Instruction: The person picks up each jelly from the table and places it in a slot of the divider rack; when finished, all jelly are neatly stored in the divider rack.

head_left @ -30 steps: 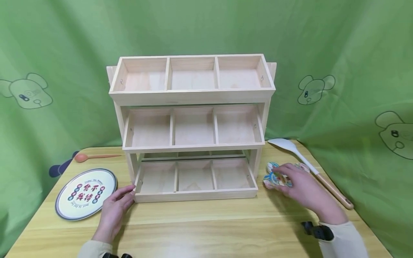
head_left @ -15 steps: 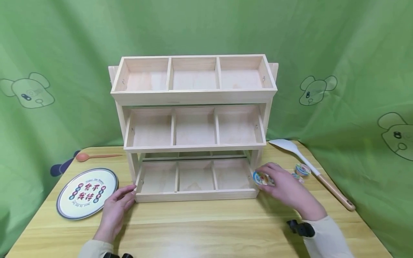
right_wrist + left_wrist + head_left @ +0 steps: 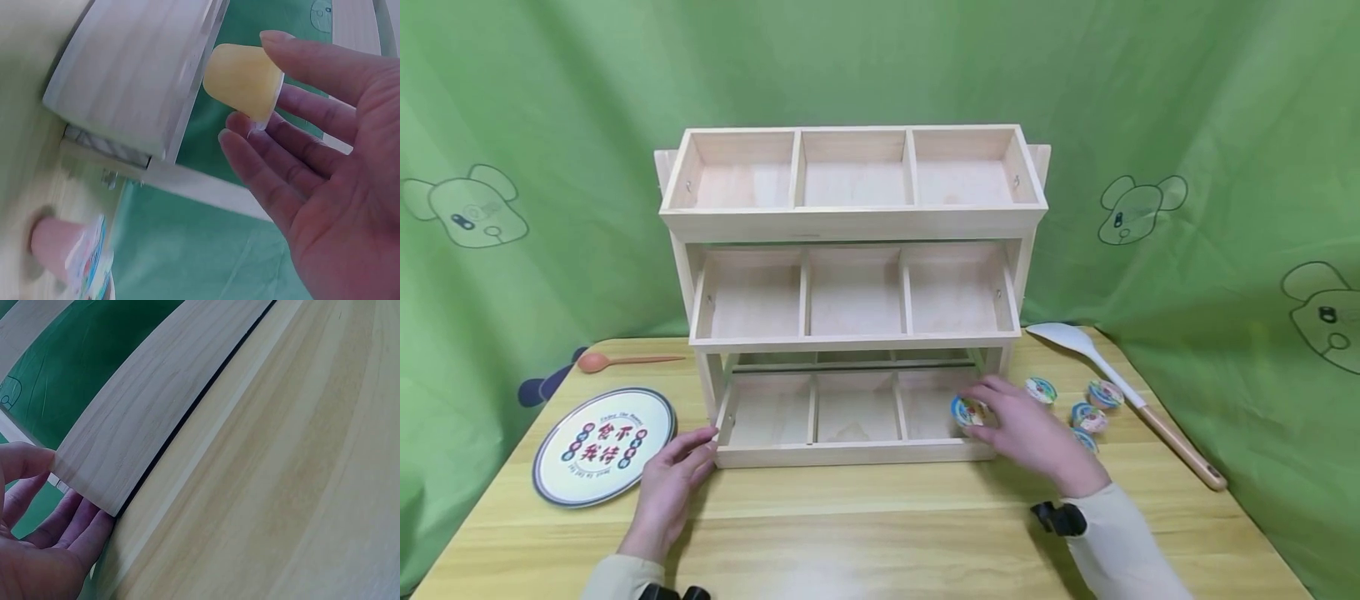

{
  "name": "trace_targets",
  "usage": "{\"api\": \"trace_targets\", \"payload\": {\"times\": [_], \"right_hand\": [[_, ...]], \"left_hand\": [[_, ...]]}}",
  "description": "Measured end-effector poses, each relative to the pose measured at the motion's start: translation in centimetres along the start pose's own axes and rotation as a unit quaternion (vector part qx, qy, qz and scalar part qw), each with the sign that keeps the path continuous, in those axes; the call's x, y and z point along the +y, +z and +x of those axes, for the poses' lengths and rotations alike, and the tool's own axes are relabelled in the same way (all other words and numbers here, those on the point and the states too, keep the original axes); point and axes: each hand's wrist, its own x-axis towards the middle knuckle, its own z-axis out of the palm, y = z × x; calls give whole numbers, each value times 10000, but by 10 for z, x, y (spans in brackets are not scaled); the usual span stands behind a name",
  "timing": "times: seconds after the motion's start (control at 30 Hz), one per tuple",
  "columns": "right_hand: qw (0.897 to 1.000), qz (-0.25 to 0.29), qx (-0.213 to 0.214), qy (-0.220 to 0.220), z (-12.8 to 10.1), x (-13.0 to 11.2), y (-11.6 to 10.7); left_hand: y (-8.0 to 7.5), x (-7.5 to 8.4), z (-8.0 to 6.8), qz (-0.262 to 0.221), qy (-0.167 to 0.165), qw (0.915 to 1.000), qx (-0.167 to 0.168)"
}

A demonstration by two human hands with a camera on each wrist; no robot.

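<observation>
A three-tier wooden rack (image 3: 853,225) stands on the table, each tray split into three compartments. My right hand (image 3: 1033,433) pinches a jelly cup (image 3: 244,81) by its lid rim, its yellow side showing in the right wrist view. In the head view that hand and cup are over the right compartment of the bottom tray (image 3: 853,456). My left hand (image 3: 670,487) holds the left front corner of the bottom tray, the thumb on the front corner and the fingers at the end side. Several other jelly cups (image 3: 1105,394) sit on the table right of the rack.
A long-handled white spoon (image 3: 1123,385) with a wooden handle lies at the right. On the left are a round plate (image 3: 604,447) with printed characters and a small orange spoon (image 3: 625,362). A green curtain (image 3: 1210,125) hangs behind the wooden table (image 3: 850,533).
My right hand has moved left with a jelly cup, from the cups beside the rack to the bottom tray's right compartment. The left hand stays at the tray corner.
</observation>
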Motion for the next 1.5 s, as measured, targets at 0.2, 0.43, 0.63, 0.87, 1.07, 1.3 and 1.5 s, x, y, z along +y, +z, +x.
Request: {"api": "trace_targets", "payload": {"times": [0.2,0.43,0.63,0.87,1.07,1.3,1.5], "right_hand": [[9999,23,-97,-30,11,-8,6],[9998,150,-77,-122,25,-20,12],[9990,368,-126,-211,35,-32,18],[9986,434,-234,-206,45,-49,23],[9969,572,-281,-464,55,-64,31],[9930,803,-487,-723,69,-72,45],[9890,1111,-568,-793,77,-84,50]], "left_hand": [[-1,0,0,-27,-18,10000,-20],[-1,0,0,-69,-20,10000,-44],[0,-1,0,-119,3,9999,-32],[1,-1,0,-120,-13,9999,-12],[-1,-2,1,-166,1,9999,22],[-1,-2,0,-198,-31,9998,5],[0,-3,-1,-231,-11,9997,16]]}}
